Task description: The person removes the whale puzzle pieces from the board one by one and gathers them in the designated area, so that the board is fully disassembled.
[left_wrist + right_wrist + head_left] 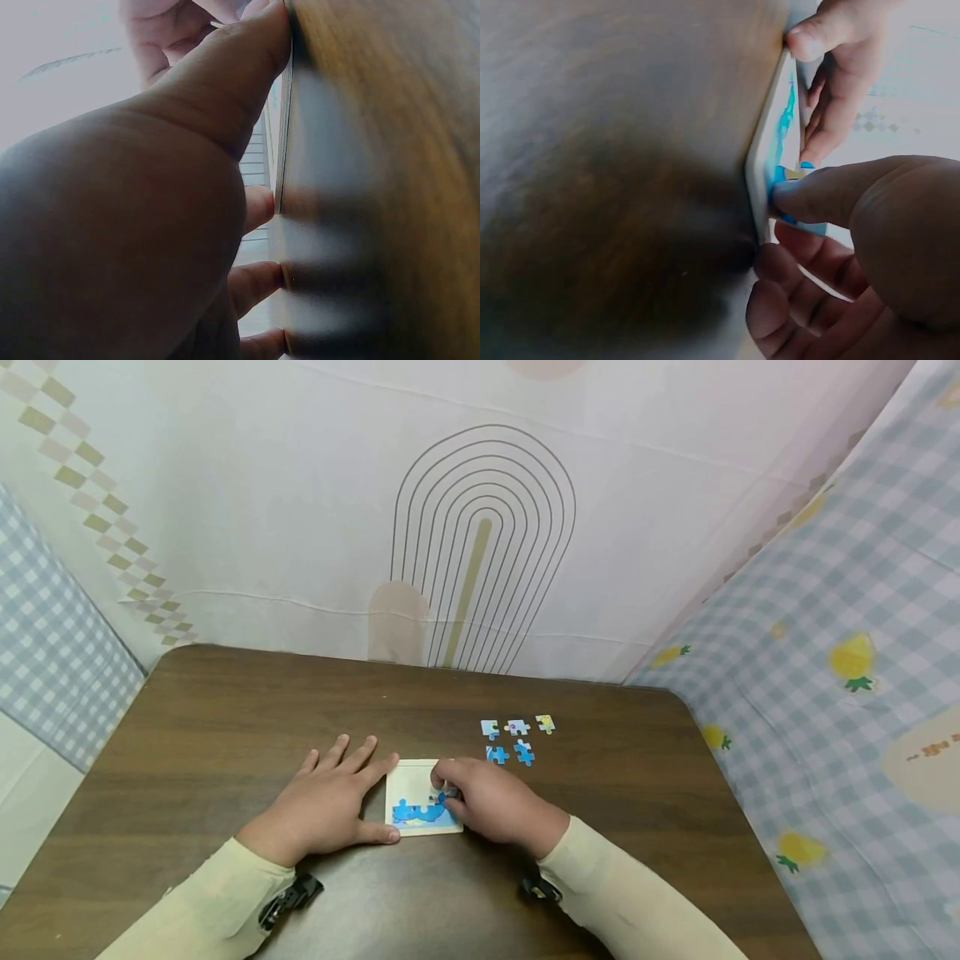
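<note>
A small pale puzzle tray (411, 777) lies on the table, with joined blue jigsaw pieces (418, 815) along its near side. My left hand (330, 797) is spread at the tray's left, its thumb at the near left corner and its index finger at the far left corner. Over the tray's right part, my right hand (495, 800) pinches a blue jigsaw piece (811, 227) between thumb and fingers. The right wrist view shows this piece tilted up from the tray's surface, partly hidden by the thumb.
Several loose jigsaw pieces, among them a yellow one (546, 723) and a blue one (524, 752), lie beyond the tray to the right. The brown wooden table (645, 827) backs onto a patterned cloth (300, 527), with checked cloth (810, 693) at the right.
</note>
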Available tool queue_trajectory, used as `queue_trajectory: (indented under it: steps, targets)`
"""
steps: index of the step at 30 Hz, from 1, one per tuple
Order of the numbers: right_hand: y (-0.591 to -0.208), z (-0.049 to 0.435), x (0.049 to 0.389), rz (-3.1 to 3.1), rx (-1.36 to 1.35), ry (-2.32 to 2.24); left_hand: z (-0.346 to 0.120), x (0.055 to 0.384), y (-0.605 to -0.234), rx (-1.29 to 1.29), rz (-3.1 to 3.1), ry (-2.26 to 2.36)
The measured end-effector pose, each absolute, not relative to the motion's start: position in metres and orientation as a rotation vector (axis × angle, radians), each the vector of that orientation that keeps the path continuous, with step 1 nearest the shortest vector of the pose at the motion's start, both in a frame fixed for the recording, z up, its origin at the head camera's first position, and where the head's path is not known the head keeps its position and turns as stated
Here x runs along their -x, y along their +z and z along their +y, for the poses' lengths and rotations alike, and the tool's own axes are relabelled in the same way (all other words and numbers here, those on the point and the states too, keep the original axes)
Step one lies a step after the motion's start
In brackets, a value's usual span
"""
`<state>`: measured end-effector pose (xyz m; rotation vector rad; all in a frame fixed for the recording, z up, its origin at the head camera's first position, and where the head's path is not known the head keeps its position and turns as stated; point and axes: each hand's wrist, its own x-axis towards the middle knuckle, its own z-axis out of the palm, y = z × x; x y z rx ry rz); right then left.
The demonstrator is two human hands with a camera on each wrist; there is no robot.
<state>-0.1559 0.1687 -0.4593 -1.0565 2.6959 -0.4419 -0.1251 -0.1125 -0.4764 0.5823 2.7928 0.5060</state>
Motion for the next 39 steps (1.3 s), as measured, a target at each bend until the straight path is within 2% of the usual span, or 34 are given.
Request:
queue_trajectory:
  steps: [12,39]
  targets:
    - [-0.46,0.178,0.149,2.709,1.172,-0.447,-0.112,0.125,-0.477,-0.582,2.798,0.507]
    - [-0.449,0.197,0.158,2.775,1.108,-0.675,-0.112,0.125,-0.479,-0.574,2.806,0.494]
